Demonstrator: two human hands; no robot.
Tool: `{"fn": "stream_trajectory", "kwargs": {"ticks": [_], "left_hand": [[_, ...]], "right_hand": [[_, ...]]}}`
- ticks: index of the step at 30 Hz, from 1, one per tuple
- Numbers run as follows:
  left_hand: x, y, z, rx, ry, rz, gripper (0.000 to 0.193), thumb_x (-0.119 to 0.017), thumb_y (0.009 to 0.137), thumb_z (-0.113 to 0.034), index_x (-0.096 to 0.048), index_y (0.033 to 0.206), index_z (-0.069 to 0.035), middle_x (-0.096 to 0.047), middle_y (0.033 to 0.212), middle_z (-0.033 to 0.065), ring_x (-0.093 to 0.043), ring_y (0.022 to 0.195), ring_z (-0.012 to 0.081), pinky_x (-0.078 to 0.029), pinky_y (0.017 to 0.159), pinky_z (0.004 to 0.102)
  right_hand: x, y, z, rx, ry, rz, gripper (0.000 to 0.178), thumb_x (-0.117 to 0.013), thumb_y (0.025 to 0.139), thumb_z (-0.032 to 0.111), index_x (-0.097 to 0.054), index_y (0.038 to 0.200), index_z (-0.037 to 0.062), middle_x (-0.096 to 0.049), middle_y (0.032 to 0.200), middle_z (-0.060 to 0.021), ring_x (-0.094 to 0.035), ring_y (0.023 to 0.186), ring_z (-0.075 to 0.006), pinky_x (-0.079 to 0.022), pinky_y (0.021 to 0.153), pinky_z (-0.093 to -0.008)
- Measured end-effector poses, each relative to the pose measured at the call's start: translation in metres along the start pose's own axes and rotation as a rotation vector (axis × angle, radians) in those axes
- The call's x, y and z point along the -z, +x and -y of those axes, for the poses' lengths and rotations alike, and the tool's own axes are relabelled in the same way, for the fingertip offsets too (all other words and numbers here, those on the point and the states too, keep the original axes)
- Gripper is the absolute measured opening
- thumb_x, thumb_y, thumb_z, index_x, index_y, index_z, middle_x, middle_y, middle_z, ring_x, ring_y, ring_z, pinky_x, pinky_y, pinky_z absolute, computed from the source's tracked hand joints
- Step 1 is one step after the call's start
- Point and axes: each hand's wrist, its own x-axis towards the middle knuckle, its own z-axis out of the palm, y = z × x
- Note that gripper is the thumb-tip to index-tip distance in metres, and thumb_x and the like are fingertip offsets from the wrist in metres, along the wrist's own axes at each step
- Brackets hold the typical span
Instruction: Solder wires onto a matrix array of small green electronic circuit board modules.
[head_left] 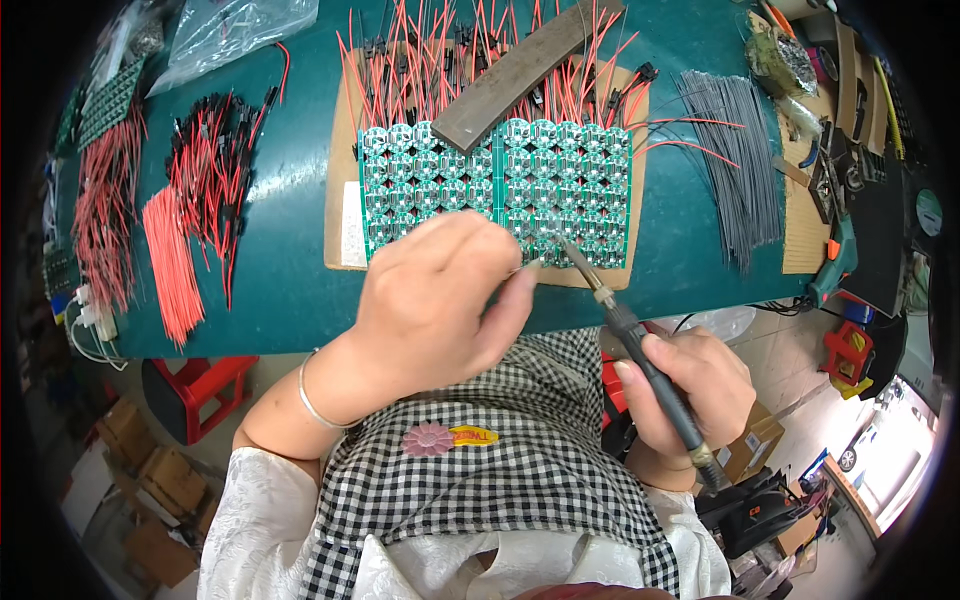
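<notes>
My right hand point(700, 385) is wrapped round the dark handle of a soldering iron point(650, 365). The iron slants up and left, its tip at the lower right part of a green circuit board panel point(497, 180) made of many small round-edged boards. Over the panel's lower left part, my left hand point(440, 295) is closed in a pinch with fingertips close to the iron's tip. What it pinches is too small to make out. A dark flat bar point(525, 75) lies aslant over the panel's far edge and the red and black wires point(400, 85) there.
Beneath the panel is a brown board point(343, 235). Left on the green table point(285, 320) lie red wires point(172, 265), connector leads point(215, 150) and a plastic bag point(235, 40). Grey wires point(735, 165) lie to the right, near a green glue gun point(835, 265). A red stool point(200, 395) stands below.
</notes>
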Motion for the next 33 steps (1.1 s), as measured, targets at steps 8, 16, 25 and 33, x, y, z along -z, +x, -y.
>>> {"fn": "stream_trajectory", "kwargs": {"ticks": [8,16,25,33], "left_hand": [[0.011,0.008,0.0,-0.001,0.09,0.074,0.019,-0.079,0.079,0.007,-0.071,0.094,-0.001,-0.063,0.071,0.0096,-0.062,0.059,0.0239,-0.048,0.053,0.0342],[-0.01,0.009,0.013,0.007,0.112,0.077,0.017,-0.081,0.08,0.004,-0.069,0.092,-0.001,-0.066,0.076,0.0106,-0.066,0.065,0.0275,-0.053,0.058,0.0381],[-0.013,0.008,0.016,0.022,0.139,0.105,0.018,-0.081,0.08,0.004,-0.07,0.093,-0.002,-0.066,0.076,0.0103,-0.067,0.066,0.0282,-0.053,0.058,0.0386],[-0.018,0.008,0.016,0.014,0.128,0.064,0.02,-0.082,0.081,0.002,-0.066,0.092,-0.003,-0.066,0.076,0.0095,-0.065,0.063,0.0271,-0.051,0.055,0.0374]], "right_hand": [[0.002,0.005,-0.005,-0.029,0.06,-0.133,0.026,-0.088,0.072,0.0,-0.072,0.093,-0.0026,-0.069,0.07,-0.0128,-0.067,0.058,-0.0252,-0.053,0.054,-0.0342],[-0.009,0.011,-0.011,-0.025,0.041,-0.096,0.028,-0.089,0.071,-0.003,-0.073,0.094,-0.0029,-0.07,0.072,-0.0131,-0.068,0.058,-0.0243,-0.053,0.054,-0.032],[-0.015,0.012,-0.009,-0.026,0.012,-0.068,0.03,-0.09,0.073,-0.002,-0.073,0.096,-0.0004,-0.07,0.073,-0.0118,-0.069,0.06,-0.0243,-0.054,0.054,-0.0326],[-0.015,0.02,-0.002,0.018,-0.049,-0.007,0.029,-0.091,0.073,-0.002,-0.075,0.097,-0.0009,-0.069,0.073,-0.0108,-0.068,0.059,-0.0231,-0.053,0.052,-0.0313]]}}
